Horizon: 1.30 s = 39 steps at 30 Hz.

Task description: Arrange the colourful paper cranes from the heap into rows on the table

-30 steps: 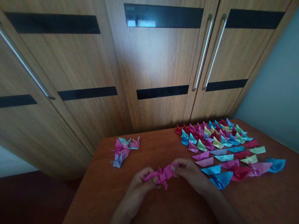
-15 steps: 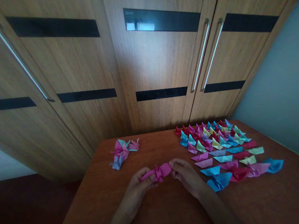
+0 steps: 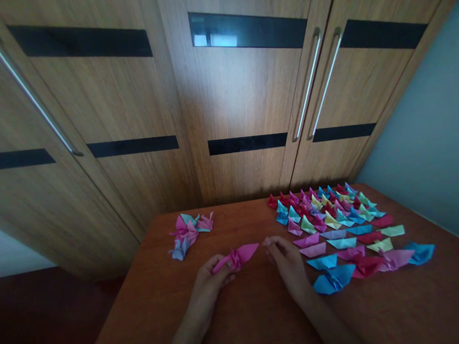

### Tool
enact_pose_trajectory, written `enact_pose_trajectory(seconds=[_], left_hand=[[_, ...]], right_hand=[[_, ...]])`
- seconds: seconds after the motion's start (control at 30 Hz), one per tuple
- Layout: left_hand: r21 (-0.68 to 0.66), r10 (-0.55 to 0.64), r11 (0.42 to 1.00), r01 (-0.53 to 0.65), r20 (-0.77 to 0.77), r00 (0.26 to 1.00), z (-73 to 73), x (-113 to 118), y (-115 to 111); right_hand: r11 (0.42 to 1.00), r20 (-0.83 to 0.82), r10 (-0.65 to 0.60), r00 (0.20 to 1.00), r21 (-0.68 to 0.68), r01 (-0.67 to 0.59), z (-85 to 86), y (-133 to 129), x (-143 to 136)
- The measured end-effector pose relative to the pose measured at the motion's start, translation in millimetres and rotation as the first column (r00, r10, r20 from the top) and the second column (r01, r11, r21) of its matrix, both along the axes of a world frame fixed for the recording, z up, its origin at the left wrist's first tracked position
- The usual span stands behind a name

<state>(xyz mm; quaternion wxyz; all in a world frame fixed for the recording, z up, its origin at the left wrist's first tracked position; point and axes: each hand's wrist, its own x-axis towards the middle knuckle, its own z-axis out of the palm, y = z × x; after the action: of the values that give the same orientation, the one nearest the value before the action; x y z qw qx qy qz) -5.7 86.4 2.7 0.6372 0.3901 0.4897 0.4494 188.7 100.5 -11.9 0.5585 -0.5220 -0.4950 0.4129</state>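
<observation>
Between the thumb and fingers of my left hand [image 3: 208, 282] is a pink origami crane [image 3: 240, 256], one pointed wing stretching out to the right. My right hand [image 3: 286, 263] hovers just past that tip, a small gap away from the paper. Its thumb and forefinger are pinched together, and I see nothing between them. Behind my left hand lies a small heap of folded paper cranes [image 3: 187, 232] in pink, mint and lilac.
Rows of small folded paper boats [image 3: 323, 207] in many colours cover the table's [image 3: 241, 325] right side. Larger folded pieces, such as a blue one [image 3: 335, 279], sit close to my right forearm. A wooden wardrobe [image 3: 239, 97] rises behind the table; a wall stands at the right.
My right hand has let go of the crane's right wing and moved slightly off it. The crane has tilted, its right tip pointing up more, still in my left hand.
</observation>
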Motion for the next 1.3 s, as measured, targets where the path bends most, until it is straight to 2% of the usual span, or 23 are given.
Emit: enact_pose_trajectory(seconds=[0.03,0.1,0.2,0.3,0.5,0.67,0.77,0.9,1.0,1.1,1.2,1.27,1.3], left_hand=[[0.001,0.022,1.000,-0.022,-0.012,1.000,-1.3,0,1],[0.017,0.050,0.999,-0.049,-0.034,0.998,-3.5,1,2],[0.070,0.047,0.997,-0.043,-0.056,0.997,-5.0,2,2],[0.096,0.019,0.995,-0.010,-0.100,0.995,-2.9,5,1],[0.130,-0.043,0.990,0.059,-0.126,0.991,8.1,12,-7],[0.151,-0.053,0.985,0.079,-0.169,0.984,9.1,9,-8],[0.154,-0.109,0.978,0.141,-0.200,0.974,10.0,8,-6],[0.144,-0.216,0.959,0.245,-0.191,0.958,14.2,11,-8],[0.134,-0.274,0.944,0.301,-0.187,0.943,15.6,15,-11],[0.130,-0.306,0.931,0.341,-0.233,0.923,13.5,17,-11],[0.150,-0.319,0.914,0.376,-0.305,0.897,8.9,17,-10],[0.167,-0.311,0.907,0.386,-0.350,0.884,6.6,17,-9],[0.171,-0.306,0.906,0.388,-0.368,0.878,6.1,18,-9]], right_hand=[[0.997,0.086,-0.012,0.996,0.072,0.006,1.7,-3,-2],[0.982,0.247,0.034,0.968,0.172,-0.078,3.9,-10,-7],[0.946,0.423,0.155,0.893,0.197,-0.257,3.9,-20,-19],[0.939,0.506,0.144,0.850,0.200,-0.278,1.7,-23,-26],[0.967,0.459,0.072,0.885,0.185,-0.175,0.7,-15,-19],[0.977,0.367,0.075,0.927,0.157,-0.141,2.3,-10,-15],[0.977,0.391,0.054,0.919,0.169,-0.130,5.4,-11,-12],[0.969,0.475,-0.037,0.879,0.233,-0.086,14.2,-20,1],[0.942,0.552,-0.167,0.817,0.335,-0.034,23.7,-37,27],[0.888,0.594,-0.381,0.708,0.449,0.102,33.7,-60,75],[0.794,0.622,-0.601,0.502,0.534,0.290,41.6,-85,149],[0.737,0.654,-0.670,0.351,0.533,0.415,43.7,-99,206],[0.690,0.658,-0.701,0.274,0.532,0.490,43.1,-106,236]])
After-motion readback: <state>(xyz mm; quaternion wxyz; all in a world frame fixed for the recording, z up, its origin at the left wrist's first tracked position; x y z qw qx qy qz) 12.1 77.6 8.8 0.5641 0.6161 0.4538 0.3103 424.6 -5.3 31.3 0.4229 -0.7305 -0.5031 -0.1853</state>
